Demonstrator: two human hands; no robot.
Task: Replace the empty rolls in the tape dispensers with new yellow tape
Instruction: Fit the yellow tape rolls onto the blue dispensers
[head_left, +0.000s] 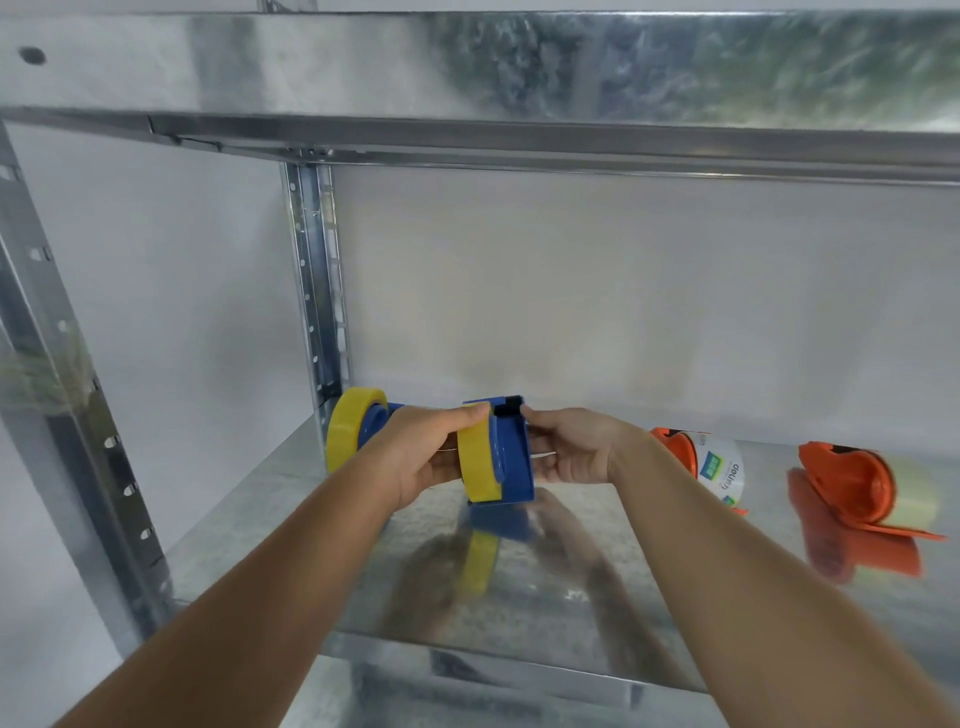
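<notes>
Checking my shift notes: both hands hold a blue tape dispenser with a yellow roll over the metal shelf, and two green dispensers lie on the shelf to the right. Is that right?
Nearly. The head view shows the left hand and right hand holding the blue plastic tape dispenser with the yellow tape roll over the galvanised metal shelf, but the two dispensers on the right are orange, not green.

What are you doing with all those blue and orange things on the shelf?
A person is loading tape. Both hands hold a blue tape dispenser just above the metal shelf: the left hand grips its yellow tape roll, and the right hand holds the other side. Another blue dispenser with yellow tape sits behind, to the left. Two orange dispensers lie on the shelf to the right, untouched.
</notes>
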